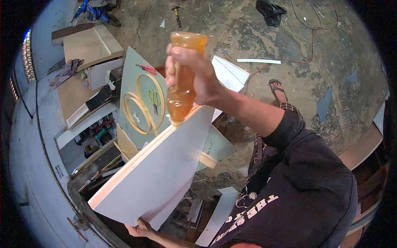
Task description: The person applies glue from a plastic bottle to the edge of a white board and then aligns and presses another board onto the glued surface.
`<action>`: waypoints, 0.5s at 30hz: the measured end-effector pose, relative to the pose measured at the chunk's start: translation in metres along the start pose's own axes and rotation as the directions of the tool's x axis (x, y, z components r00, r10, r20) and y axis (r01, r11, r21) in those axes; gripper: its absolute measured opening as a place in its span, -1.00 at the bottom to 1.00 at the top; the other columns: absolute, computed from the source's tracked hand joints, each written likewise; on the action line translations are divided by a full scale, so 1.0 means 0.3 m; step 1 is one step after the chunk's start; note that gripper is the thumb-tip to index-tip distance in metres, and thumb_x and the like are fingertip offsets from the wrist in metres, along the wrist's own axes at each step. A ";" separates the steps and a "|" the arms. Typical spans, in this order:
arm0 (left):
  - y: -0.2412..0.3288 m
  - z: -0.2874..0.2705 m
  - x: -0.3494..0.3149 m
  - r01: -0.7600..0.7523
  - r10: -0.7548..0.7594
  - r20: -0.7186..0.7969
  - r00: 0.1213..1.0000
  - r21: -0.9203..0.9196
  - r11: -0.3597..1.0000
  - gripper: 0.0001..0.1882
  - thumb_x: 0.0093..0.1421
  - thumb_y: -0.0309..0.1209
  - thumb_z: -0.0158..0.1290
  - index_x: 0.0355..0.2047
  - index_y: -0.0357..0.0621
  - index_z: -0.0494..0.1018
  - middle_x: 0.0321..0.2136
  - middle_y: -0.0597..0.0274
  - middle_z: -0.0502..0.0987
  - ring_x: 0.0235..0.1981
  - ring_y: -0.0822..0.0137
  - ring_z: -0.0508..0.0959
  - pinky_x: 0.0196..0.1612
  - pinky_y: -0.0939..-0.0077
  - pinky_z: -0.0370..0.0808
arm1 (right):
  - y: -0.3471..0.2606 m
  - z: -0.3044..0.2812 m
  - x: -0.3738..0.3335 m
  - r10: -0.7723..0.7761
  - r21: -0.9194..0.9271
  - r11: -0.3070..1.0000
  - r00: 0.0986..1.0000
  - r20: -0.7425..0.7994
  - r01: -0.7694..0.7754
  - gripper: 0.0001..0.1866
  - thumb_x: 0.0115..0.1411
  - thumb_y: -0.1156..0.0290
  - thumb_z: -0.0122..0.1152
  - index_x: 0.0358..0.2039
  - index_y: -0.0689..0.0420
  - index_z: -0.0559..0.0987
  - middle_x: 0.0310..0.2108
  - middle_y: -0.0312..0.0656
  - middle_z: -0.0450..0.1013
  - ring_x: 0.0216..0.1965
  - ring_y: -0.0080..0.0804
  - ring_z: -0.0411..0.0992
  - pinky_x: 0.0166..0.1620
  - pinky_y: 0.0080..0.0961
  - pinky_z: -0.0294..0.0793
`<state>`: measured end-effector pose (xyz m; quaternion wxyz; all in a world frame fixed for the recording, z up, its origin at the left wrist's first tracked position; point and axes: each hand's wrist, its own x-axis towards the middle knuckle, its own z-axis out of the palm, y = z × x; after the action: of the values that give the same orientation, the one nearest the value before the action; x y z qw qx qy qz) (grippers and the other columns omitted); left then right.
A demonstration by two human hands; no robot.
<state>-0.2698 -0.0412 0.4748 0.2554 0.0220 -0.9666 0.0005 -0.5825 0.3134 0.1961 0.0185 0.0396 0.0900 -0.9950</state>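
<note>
My right hand (194, 74) grips an amber plastic bottle (182, 74) turned upside down, its nozzle touching the bare wooden edge of a white laminated board (161, 173). The board stands tilted on edge in front of me. My left hand (140, 228) holds the board's lower corner at the bottom of the picture. My black printed shirt and dark sleeve fill the lower right.
A grey panel (134, 78) behind the board carries coiled edge banding (142, 107), green-handled scissors (154, 99) and a red cutter (145, 69). Stacked boards (89, 45) lie at the left. A hammer (177, 14), a black bag (271, 11) and a cable (314, 29) lie on the concrete floor. My sandalled foot (278, 89) stands at the right.
</note>
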 end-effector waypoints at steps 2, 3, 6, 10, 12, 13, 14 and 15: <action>0.004 0.006 0.007 -0.091 0.091 0.013 0.996 0.022 0.996 -0.54 0.29 -0.21 0.16 -0.07 -0.45 0.48 -0.27 0.07 0.61 -0.37 0.34 0.56 -0.30 0.46 0.51 | -0.018 0.057 0.000 0.034 0.082 0.996 0.999 -0.001 -0.034 -0.65 0.20 0.10 0.20 -0.17 0.08 0.42 -0.53 -0.29 0.40 -0.52 -0.49 0.42 -0.35 -0.43 0.47; 0.010 0.007 0.010 -0.106 0.105 0.017 0.994 0.026 0.994 -0.53 0.29 -0.19 0.16 -0.07 -0.45 0.48 -0.27 0.07 0.61 -0.36 0.34 0.57 -0.29 0.45 0.52 | -0.017 0.059 0.006 0.054 0.129 0.990 0.998 -0.013 -0.052 -0.62 0.19 0.06 0.21 -0.17 0.07 0.42 -0.53 -0.30 0.39 -0.53 -0.49 0.41 -0.34 -0.41 0.46; 0.043 0.020 0.021 -0.134 0.134 0.012 0.991 0.019 0.991 -0.49 0.28 -0.14 0.16 -0.09 -0.46 0.49 -0.27 0.06 0.61 -0.35 0.33 0.58 -0.27 0.43 0.53 | 0.007 -0.002 0.008 0.049 0.105 0.993 0.999 -0.018 -0.047 -0.60 0.18 0.03 0.22 -0.19 0.07 0.42 -0.53 -0.31 0.37 -0.53 -0.49 0.40 -0.35 -0.41 0.46; 0.047 0.009 -0.001 -0.070 0.070 -0.006 0.998 0.064 0.995 -0.43 0.28 -0.04 0.14 -0.12 -0.46 0.51 -0.28 0.05 0.61 -0.34 0.31 0.59 -0.27 0.43 0.54 | -0.022 -0.040 0.008 0.039 0.161 0.987 0.993 -0.108 -0.022 -0.59 0.21 0.01 0.19 -0.17 0.07 0.39 -0.51 -0.32 0.37 -0.52 -0.51 0.40 -0.34 -0.41 0.46; 0.062 0.004 0.003 -0.070 0.069 0.009 0.998 0.139 0.988 -0.40 0.28 0.01 0.12 -0.12 -0.45 0.51 -0.28 0.05 0.62 -0.34 0.30 0.59 -0.28 0.43 0.54 | -0.027 -0.026 0.000 0.030 0.134 0.991 0.998 -0.054 -0.022 -0.59 0.22 0.01 0.17 -0.16 0.07 0.38 -0.52 -0.32 0.36 -0.52 -0.52 0.39 -0.33 -0.44 0.46; 0.071 0.003 0.012 -0.095 0.092 0.028 0.995 0.176 0.980 -0.39 0.28 0.02 0.12 -0.11 -0.45 0.51 -0.29 0.04 0.62 -0.34 0.30 0.60 -0.29 0.43 0.54 | -0.014 -0.022 -0.006 0.035 0.082 0.996 0.999 -0.034 -0.032 -0.59 0.22 0.01 0.17 -0.16 0.07 0.38 -0.52 -0.32 0.36 -0.52 -0.53 0.39 -0.33 -0.45 0.46; 0.077 0.000 0.017 -0.121 0.114 0.049 0.992 0.212 0.970 -0.38 0.28 0.04 0.11 -0.11 -0.44 0.51 -0.29 0.04 0.62 -0.34 0.29 0.60 -0.29 0.42 0.53 | -0.007 -0.020 -0.010 0.040 0.030 0.999 0.999 -0.015 -0.040 -0.59 0.22 0.01 0.17 -0.16 0.07 0.38 -0.52 -0.32 0.36 -0.52 -0.53 0.39 -0.33 -0.45 0.46; 0.075 0.001 0.012 -0.111 0.105 0.037 0.994 0.223 0.969 -0.37 0.28 0.05 0.10 -0.11 -0.44 0.52 -0.29 0.03 0.62 -0.35 0.29 0.60 -0.30 0.42 0.53 | -0.006 -0.022 -0.011 0.050 0.050 0.998 0.999 -0.012 -0.049 -0.60 0.23 0.02 0.16 -0.16 0.07 0.39 -0.52 -0.32 0.36 -0.52 -0.53 0.39 -0.33 -0.46 0.46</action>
<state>-0.2740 -0.0189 0.4767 0.2387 -0.0021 -0.9632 0.1233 -0.5789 0.3165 0.1900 0.0415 0.0490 0.0646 -0.9958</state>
